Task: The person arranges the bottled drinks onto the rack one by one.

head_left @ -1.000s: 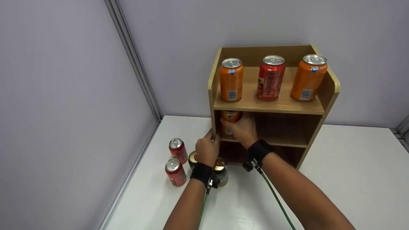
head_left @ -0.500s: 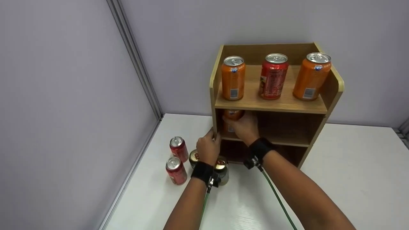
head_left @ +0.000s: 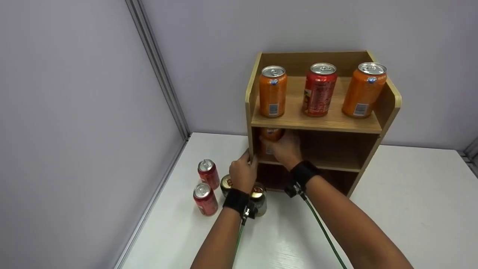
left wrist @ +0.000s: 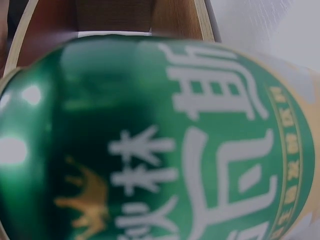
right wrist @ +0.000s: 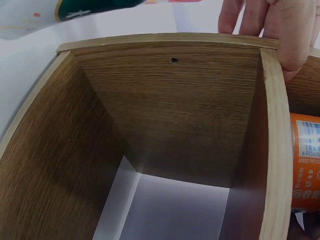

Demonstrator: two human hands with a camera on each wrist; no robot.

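My right hand (head_left: 286, 149) reaches into the middle level of a small wooden shelf (head_left: 315, 123) and grips an orange soda can (head_left: 272, 134) at the left end. Part of that can shows in the right wrist view (right wrist: 306, 165). My left hand (head_left: 243, 175) pinches the front edge of the shelf's left side panel. In the right wrist view, the left thumb and fingers (right wrist: 295, 35) straddle that wooden edge. A green can (left wrist: 150, 135) fills much of the left wrist view, close to the left wrist.
Two red cans (head_left: 208, 174) stand on the white table (head_left: 418, 201), left of the shelf. A gold-topped can (head_left: 226, 184) and another (head_left: 260, 204) stand around the left wrist. On the top level are an orange can (head_left: 273, 91), a red can (head_left: 320, 89) and another orange can (head_left: 365, 89).
The orange can on the middle level sits slightly deeper or lower behind the top board, the right hand still on it. The left hand keeps its hold. The head view shifted slightly.
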